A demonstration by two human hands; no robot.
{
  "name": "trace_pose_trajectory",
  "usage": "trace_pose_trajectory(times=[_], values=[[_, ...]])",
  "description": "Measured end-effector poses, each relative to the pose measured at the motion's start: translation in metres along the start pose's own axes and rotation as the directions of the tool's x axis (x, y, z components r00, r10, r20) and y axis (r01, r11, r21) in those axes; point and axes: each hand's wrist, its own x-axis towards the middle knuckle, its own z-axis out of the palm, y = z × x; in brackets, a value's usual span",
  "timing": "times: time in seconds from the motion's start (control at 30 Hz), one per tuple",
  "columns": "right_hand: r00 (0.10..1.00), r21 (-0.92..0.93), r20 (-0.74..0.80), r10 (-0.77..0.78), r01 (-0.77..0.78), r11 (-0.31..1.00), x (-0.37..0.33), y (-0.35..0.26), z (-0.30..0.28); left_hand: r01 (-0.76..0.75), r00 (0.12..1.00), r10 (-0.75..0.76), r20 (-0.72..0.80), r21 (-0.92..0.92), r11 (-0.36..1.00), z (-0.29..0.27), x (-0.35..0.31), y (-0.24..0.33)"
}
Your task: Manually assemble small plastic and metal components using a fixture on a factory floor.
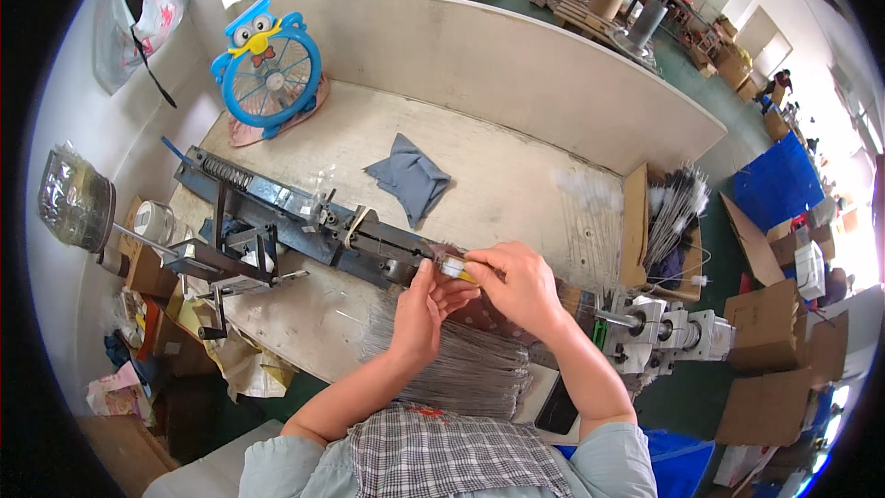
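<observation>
Nearest the camera: a checked apron (456, 456) over pale sleeves fills the lower edge, with both forearms rising from it toward the middle of the worktop (516, 175).
Small part: a short clear-and-yellow piece (455, 267) sits between the two hands, right at the end of the dark blue metal machine (304, 221).
Right hand: the right hand (518, 288) comes over from the right, its grip pinching the small part between thumb and forefingers.
Left hand: the left hand (419, 309) stands just beside it with fingers upright; its fingertips touch the same part from below, and the grip looks pressed onto it, though the exact hold is partly hidden.
Wire bundle: a fan of thin grey wires (461, 369) lies under both wrists, spreading toward the person.
Machine: it runs slantwise from upper left to the hands, with a coil spring (226, 172) at its far end and a crank frame (221, 267) on the near side.
Grey cloth: a folded grey cloth (408, 180) lies on the worktop beyond the machine, well apart from the hands.
Fan: a blue owl-shaped fan (267, 69) stands at the far left corner.
Brushes: a cardboard box (636, 226) at the right edge holds white-tipped wire brushes (673, 207).
Motor unit: a grey metal unit (668, 332) sits right of the right forearm.
</observation>
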Motion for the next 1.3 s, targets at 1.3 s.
trace_pose_trajectory(times=[1.3], values=[[0.824, -0.481, -0.361, -0.437, 0.237, 0.844, -0.027, 0.000, 0.017, -0.217, 0.973, 0.198, -0.121, -0.183, 0.959, 0.012, 0.000, -0.018]])
